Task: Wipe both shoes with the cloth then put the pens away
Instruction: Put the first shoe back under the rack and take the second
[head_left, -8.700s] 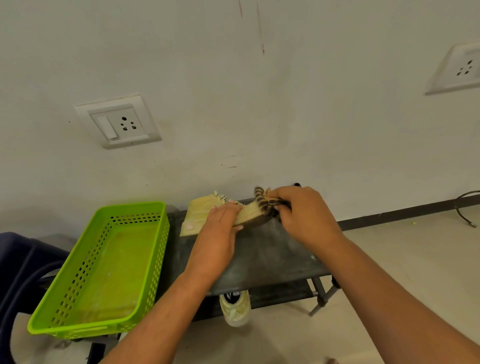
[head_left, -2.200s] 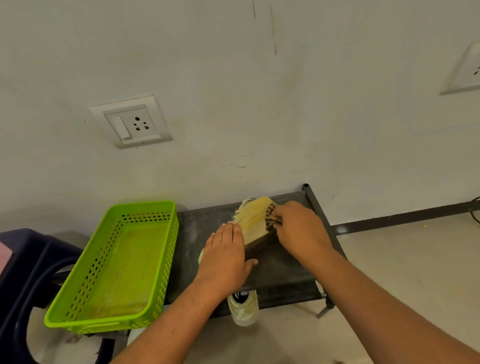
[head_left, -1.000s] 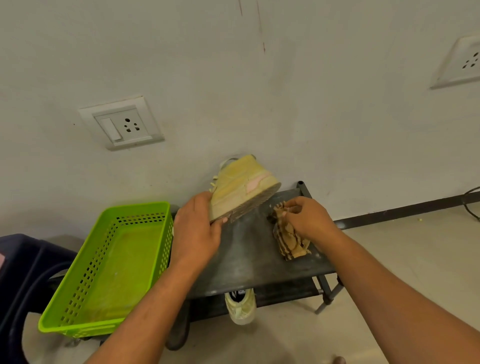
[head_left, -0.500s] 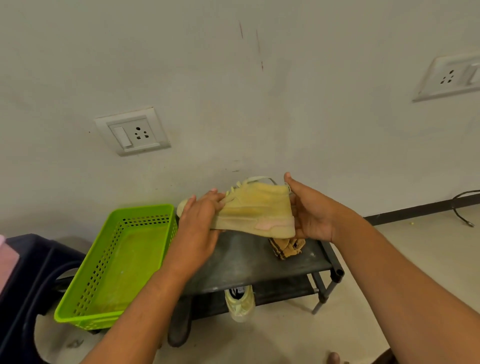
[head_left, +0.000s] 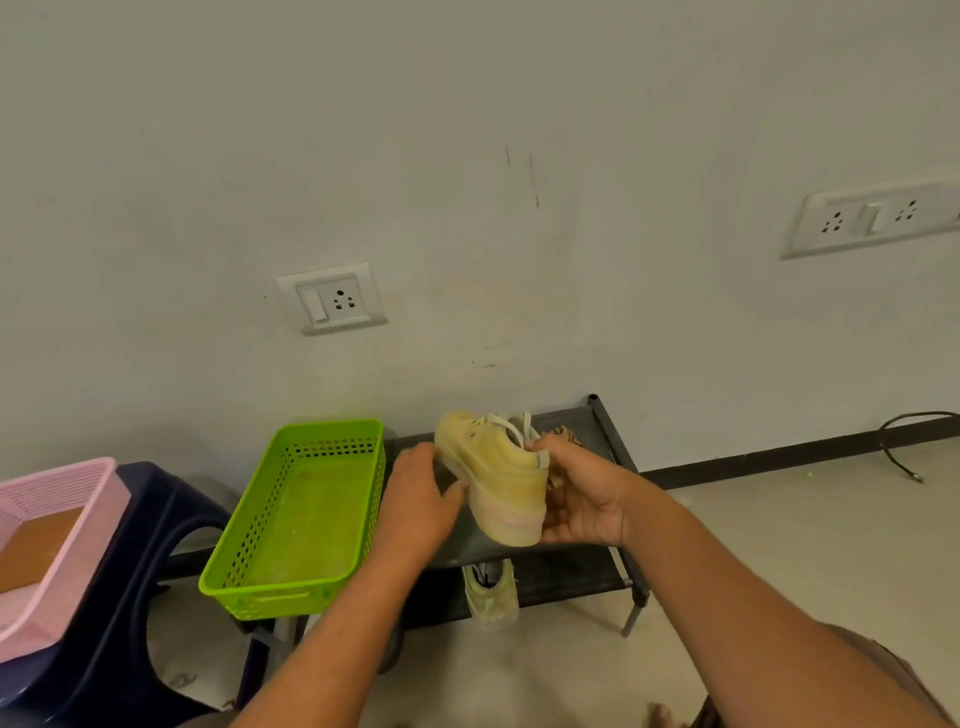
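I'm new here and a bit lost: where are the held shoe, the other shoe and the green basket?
held shoe (head_left: 498, 478), head view, yellow side.
other shoe (head_left: 493, 600), head view, pale upper.
green basket (head_left: 306, 519), head view, bare floor.

Shoe (head_left: 496, 467) now toe-away, heel nearest

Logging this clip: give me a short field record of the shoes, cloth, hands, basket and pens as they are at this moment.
held item: yellow shoe, in the air above the rack top shelf
right hand: grips the heel end
left hand: fingers relaxed, beside the sole
cloth: on the top shelf, mostly hidden behind the shoe
second shoe: on the lower shelf
green basket: left of the rack
pens: none in view
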